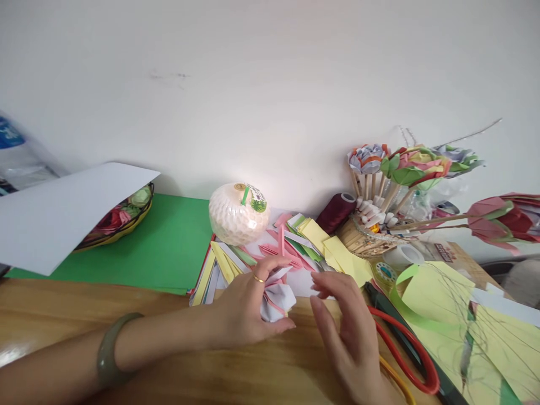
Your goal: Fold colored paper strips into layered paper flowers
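Note:
My left hand (248,306), with a ring on one finger and a bangle (113,350) on the wrist, is closed around a folded paper flower (278,301) in pale lilac and pink. Thumb and fingers grip it from the left side, hiding part of it. To the right of the flower is my right hand (348,332), apart from it, its fingers curved and thumb spread, with nothing between them. Behind both hands lie folded paper strips in pink (282,239) and yellow (225,264). Scissors with red handles (415,354) rest beside my right hand.
A wrapped white coconut (238,214) stands near the wall. On the left, white paper (76,205) covers part of a basket (126,225) over a green sheet (169,247). Paper flowers (417,163), a maroon thread spool (337,211), yellow paper (439,287) and loose threads crowd the right.

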`<act>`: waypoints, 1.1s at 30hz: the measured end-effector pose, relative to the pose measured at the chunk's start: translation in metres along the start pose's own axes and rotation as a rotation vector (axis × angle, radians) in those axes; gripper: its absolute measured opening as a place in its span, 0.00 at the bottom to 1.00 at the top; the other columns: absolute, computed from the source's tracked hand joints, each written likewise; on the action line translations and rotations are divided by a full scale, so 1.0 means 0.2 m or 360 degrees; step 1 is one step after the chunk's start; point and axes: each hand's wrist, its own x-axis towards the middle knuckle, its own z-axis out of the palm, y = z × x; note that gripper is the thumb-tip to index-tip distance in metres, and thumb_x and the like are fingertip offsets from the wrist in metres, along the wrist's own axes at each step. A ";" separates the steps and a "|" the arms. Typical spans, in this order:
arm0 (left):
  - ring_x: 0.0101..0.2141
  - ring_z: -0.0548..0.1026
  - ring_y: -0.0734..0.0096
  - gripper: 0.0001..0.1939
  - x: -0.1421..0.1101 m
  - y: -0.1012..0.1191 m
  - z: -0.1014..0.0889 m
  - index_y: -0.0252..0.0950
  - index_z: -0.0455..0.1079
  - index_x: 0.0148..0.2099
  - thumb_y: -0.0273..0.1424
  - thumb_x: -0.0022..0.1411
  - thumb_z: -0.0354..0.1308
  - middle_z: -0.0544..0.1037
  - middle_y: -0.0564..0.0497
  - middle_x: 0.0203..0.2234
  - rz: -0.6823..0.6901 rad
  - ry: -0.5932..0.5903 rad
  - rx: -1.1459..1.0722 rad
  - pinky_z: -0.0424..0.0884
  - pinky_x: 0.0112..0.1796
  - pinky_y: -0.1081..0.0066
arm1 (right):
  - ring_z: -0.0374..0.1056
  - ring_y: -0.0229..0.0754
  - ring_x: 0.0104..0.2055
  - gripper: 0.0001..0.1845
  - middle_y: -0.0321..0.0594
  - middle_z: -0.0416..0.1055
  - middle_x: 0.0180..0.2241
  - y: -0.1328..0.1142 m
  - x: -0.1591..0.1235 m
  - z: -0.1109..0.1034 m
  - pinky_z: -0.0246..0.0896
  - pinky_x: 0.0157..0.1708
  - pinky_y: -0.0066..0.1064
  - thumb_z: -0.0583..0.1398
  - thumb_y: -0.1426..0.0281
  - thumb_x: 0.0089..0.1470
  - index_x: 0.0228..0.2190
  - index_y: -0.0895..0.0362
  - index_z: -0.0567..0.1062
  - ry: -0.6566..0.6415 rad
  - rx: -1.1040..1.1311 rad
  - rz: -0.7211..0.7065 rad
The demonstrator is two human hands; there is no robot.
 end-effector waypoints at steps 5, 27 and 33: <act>0.46 0.71 0.57 0.34 -0.01 -0.02 0.02 0.40 0.47 0.55 0.32 0.50 0.61 0.69 0.42 0.48 0.0042 -0.0126 -0.0055 0.67 0.46 0.57 | 0.64 0.47 0.48 0.16 0.47 0.72 0.42 0.00 0.01 -0.04 0.62 0.45 0.37 0.57 0.74 0.55 0.47 0.58 0.69 -0.0195 -0.0422 -0.0842; 0.46 0.62 0.63 0.36 0.00 0.02 0.00 0.42 0.52 0.48 0.29 0.41 0.69 0.59 0.48 0.46 -0.0048 -0.0110 -0.0869 0.60 0.47 0.62 | 0.66 0.51 0.46 0.22 0.49 0.72 0.40 0.03 -0.01 -0.03 0.63 0.41 0.41 0.45 0.64 0.61 0.52 0.58 0.64 -0.0221 -0.0260 -0.0850; 0.33 0.70 0.70 0.37 0.01 0.01 -0.01 0.43 0.49 0.42 0.41 0.36 0.70 0.69 0.52 0.35 -0.0364 -0.0337 -0.1300 0.64 0.34 0.67 | 0.63 0.47 0.47 0.13 0.43 0.67 0.44 0.03 0.01 0.00 0.62 0.44 0.39 0.52 0.66 0.59 0.45 0.51 0.69 -0.0037 0.0166 0.0221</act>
